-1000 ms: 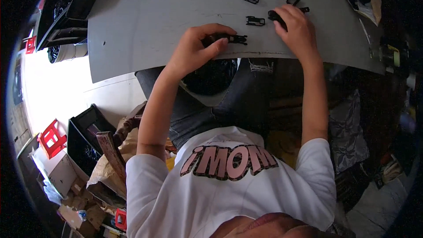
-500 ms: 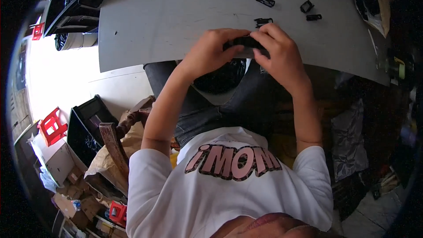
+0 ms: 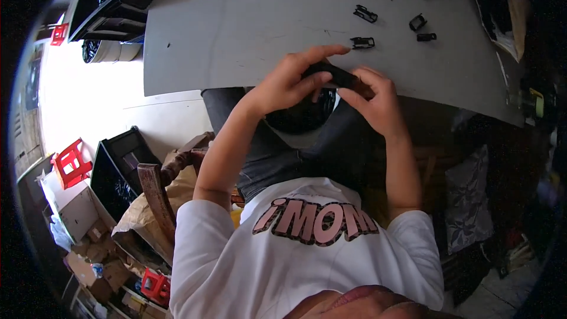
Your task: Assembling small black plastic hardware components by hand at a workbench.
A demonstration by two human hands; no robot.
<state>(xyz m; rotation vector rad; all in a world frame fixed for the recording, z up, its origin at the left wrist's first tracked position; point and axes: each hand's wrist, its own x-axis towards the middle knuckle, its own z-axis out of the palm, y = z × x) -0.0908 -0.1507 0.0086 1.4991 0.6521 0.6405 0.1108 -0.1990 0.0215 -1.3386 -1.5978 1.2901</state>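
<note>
Overhead | grey table [image 3: 236, 35] | scattered black clips [image 3: 365, 13] | cluttered floor boxes [image 3: 88, 224]

Table [image 3: 236, 35]: grey, small black clips [image 3: 362, 42] near its far right corner.
Floor: red stool [image 3: 71, 162], black crate [image 3: 118, 168], cardboard boxes [image 3: 80, 215].

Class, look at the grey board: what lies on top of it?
On the grey board lie small black clips, more heaped at its far edge. Both hands hold one black part at the near edge, covering much of it.

White short-sleeved shirt [image 3: 307, 260], pink lettering, apparently grey trousers [image 3: 277, 153].
</note>
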